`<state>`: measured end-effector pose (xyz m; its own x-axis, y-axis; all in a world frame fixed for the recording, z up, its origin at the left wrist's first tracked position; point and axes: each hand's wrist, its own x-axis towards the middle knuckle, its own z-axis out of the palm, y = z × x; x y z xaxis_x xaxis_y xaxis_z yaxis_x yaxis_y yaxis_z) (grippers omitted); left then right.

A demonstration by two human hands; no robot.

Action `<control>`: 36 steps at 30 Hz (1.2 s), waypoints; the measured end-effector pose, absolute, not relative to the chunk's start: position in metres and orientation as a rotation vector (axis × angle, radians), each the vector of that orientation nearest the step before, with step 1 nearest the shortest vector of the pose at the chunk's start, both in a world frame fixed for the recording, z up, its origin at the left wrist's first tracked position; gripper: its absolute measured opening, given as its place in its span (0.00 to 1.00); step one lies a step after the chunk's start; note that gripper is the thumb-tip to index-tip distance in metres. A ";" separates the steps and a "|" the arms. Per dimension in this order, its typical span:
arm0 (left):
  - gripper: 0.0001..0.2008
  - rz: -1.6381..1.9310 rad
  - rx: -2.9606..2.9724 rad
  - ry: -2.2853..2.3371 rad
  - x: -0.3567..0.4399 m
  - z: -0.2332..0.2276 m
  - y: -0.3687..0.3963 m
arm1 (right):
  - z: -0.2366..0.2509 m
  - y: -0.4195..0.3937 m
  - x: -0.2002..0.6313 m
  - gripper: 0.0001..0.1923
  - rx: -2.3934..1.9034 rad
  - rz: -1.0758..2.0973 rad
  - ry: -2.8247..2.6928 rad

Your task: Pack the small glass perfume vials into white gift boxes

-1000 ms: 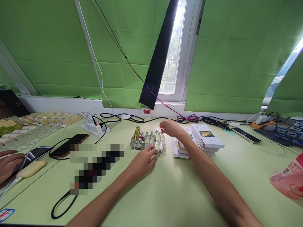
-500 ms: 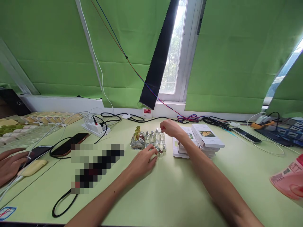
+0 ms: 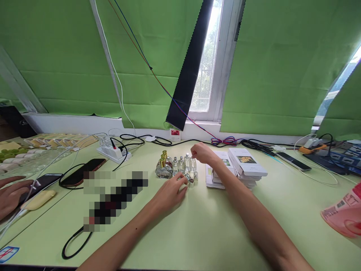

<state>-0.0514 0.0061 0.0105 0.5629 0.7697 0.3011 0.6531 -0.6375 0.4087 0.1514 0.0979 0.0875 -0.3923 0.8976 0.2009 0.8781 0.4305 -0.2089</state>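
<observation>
1. Head view, item one: small silver cap, lying on its side on the table, just in front of the bottles. I see my left hand with its fingertips touching or pinching a small silver piece beside the cap; the fingers are narrow, but I cannot tell if anything is truly gripped.
2. Row of small clear glass bottles, upright, close together. My right hand hovers over the rightmost, fingers pinched at its top; whether it holds a stopper I cannot tell.
3. Gold-topped round bottle, touching the left end of the row.
4. Stack of white boxes, just right of the bottles, under my right forearm.
5. Risks, as I judge them: the cap may roll off; a nudge from either hand could topple the tight row like dominoes; my forearm could drag the boxes.
6. Far left: another person's hand on a phone, well apart.
</observation>
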 end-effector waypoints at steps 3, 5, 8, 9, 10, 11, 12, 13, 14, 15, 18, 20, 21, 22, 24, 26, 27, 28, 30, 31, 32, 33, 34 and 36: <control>0.09 0.663 2.559 1.179 -0.052 0.011 0.006 | 0.089 0.096 0.151 0.10 -1.541 0.108 -2.418; 0.09 0.657 2.560 1.182 -0.052 0.010 0.007 | 0.091 0.094 0.152 0.12 -1.544 0.110 -2.428; 0.09 0.676 2.555 1.184 -0.051 0.010 0.007 | 0.093 0.092 0.153 0.13 -1.559 0.102 -2.443; 0.09 0.682 2.551 1.183 -0.051 0.010 0.006 | 0.093 0.091 0.153 0.13 -1.567 0.097 -2.448; 0.09 0.685 2.546 1.183 -0.051 0.010 0.006 | 0.094 0.091 0.153 0.13 -1.577 0.090 -2.454; 0.09 0.686 2.541 1.183 -0.051 0.011 0.006 | 0.094 0.090 0.153 0.13 -1.588 0.083 -2.459; 0.09 0.685 2.537 1.185 -0.051 0.011 0.005 | 0.095 0.090 0.153 0.13 -1.597 0.076 -2.467; 0.09 0.686 2.534 1.189 -0.051 0.011 0.005 | 0.095 0.089 0.153 0.13 -1.605 0.068 -2.475; 0.09 0.688 2.532 1.190 -0.051 0.012 0.005 | 0.095 0.089 0.152 0.13 -1.611 0.061 -2.484; 0.09 0.692 2.531 1.189 -0.051 0.012 0.005 | 0.096 0.088 0.152 0.12 -1.615 0.053 -2.494; 0.09 0.689 2.529 1.185 -0.051 0.012 0.005 | 0.098 0.087 0.151 0.12 -1.619 0.029 -2.525; 0.08 0.676 2.534 1.187 -0.051 0.012 0.005 | 0.099 0.086 0.151 0.12 -1.618 0.014 -2.549; 0.08 0.669 2.536 1.191 -0.051 0.012 0.005 | 0.100 0.085 0.151 0.12 -1.616 0.006 -2.562; 0.08 0.660 2.539 1.194 -0.051 0.012 0.005 | 0.101 0.085 0.151 0.12 -1.613 -0.002 -2.575; 0.08 0.648 2.540 1.201 -0.051 0.011 0.005 | 0.102 0.084 0.150 0.13 -1.607 -0.019 -2.598; 0.07 0.642 2.540 1.202 -0.051 0.011 0.005 | 0.104 0.083 0.150 0.14 -1.602 -0.037 -2.614; 0.07 0.640 2.540 1.202 -0.051 0.011 0.005 | 0.104 0.083 0.150 0.14 -1.601 -0.047 -2.618; 0.07 0.638 2.539 1.201 -0.051 0.011 0.005 | 0.104 0.082 0.150 0.15 -1.601 -0.056 -2.621; 0.07 0.636 2.539 1.200 -0.051 0.011 0.005 | 0.104 0.082 0.149 0.15 -1.602 -0.069 -2.621; 0.07 0.637 2.538 1.202 -0.051 0.011 0.005 | 0.104 0.082 0.149 0.15 -1.603 -0.073 -2.620; 0.07 0.638 2.536 1.204 -0.051 0.010 0.005 | 0.103 0.082 0.149 0.16 -1.604 -0.074 -2.619; 0.07 0.640 2.535 1.204 -0.051 0.010 0.005 | 0.102 0.083 0.149 0.16 -1.605 -0.074 -2.617; 0.06 0.641 2.535 1.203 -0.051 0.010 0.005 | 0.101 0.083 0.149 0.16 -1.608 -0.073 -2.614; 0.06 0.641 2.538 1.197 -0.050 0.011 0.005 | 0.100 0.085 0.149 0.16 -1.614 -0.069 -2.606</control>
<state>-0.0504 0.0047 0.0108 0.5627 0.7785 0.2780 0.6626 -0.6258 0.4114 0.1485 0.0845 0.0996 -0.4441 0.8917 0.0877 0.8951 0.4459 -0.0014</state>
